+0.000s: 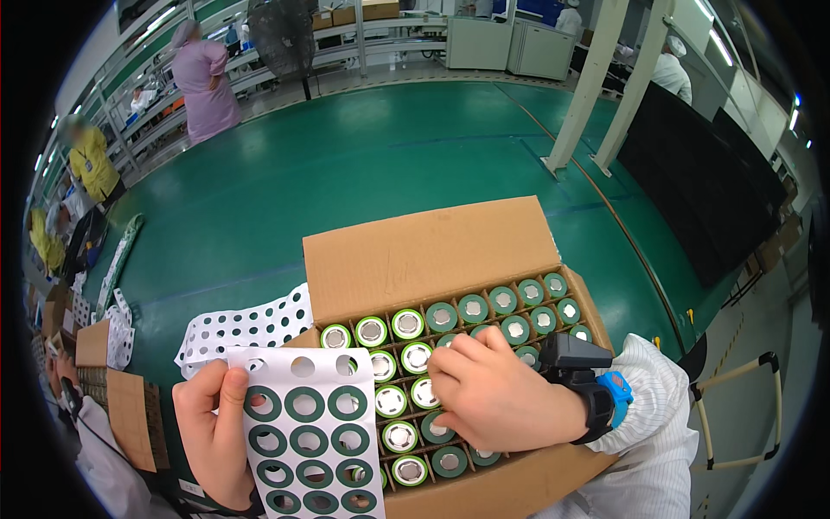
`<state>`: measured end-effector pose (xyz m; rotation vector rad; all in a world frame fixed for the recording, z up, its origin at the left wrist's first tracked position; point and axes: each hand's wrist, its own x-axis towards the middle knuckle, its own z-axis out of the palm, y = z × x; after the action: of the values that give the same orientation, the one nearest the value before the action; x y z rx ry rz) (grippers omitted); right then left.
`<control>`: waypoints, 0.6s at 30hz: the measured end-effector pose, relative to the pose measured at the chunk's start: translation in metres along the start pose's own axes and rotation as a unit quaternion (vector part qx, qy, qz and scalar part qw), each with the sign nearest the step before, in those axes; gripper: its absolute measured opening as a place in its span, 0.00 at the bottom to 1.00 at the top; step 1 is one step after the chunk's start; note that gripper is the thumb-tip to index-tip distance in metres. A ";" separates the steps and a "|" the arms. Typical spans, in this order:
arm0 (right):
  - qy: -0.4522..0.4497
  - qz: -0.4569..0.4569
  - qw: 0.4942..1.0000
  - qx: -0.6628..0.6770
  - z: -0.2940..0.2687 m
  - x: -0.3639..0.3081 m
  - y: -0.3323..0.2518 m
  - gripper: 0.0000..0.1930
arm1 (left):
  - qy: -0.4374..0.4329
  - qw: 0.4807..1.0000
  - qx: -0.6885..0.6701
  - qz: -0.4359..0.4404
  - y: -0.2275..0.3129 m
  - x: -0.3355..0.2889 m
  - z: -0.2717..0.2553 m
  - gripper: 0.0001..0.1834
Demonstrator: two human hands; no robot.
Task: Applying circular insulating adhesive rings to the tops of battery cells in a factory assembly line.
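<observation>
My left hand (207, 432) pinches the left edge of a white sheet (327, 381) bearing rows of dark green ring stickers; the holes along its top row have no rings. The sheet hangs over the left part of an open cardboard box (424, 251). Cylindrical battery cells stand upright in the box's divider grid. Toward the left are cells with bare silver tops and bright green rims (408, 324); toward the right, cells with dark green rings (473, 309) on top. My right hand (510, 398) is closed over the middle cells, its fingertips curled down; anything in them is hidden.
A used punched-out sheet (216, 337) lies left of the box on the green table (380, 164). Farther left, a co-worker's hand (62, 370) is at another cardboard box (130, 424). A black device with a blue strap (616, 398) is on my right wrist. Metal posts (588, 95) stand beyond.
</observation>
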<state>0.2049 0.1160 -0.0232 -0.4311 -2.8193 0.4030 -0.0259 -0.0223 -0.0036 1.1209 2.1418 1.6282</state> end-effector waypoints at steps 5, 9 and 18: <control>0.024 -0.045 0.993 0.102 -0.006 -0.001 0.011 0.11 | -0.003 1.000 0.006 0.011 0.005 -0.001 0.006 0.12; -0.069 -0.161 0.982 0.069 -0.009 -0.007 -0.001 0.09 | 0.035 0.991 0.059 0.119 -0.006 0.003 0.003 0.13; -0.025 -0.268 0.951 -0.152 -0.014 -0.017 -0.029 0.07 | -0.086 0.996 -0.035 0.015 0.025 0.007 0.009 0.08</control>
<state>0.2178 0.0871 -0.0049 0.3008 -2.8945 -0.1378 -0.0145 -0.0088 0.0177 1.2286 1.9555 1.5460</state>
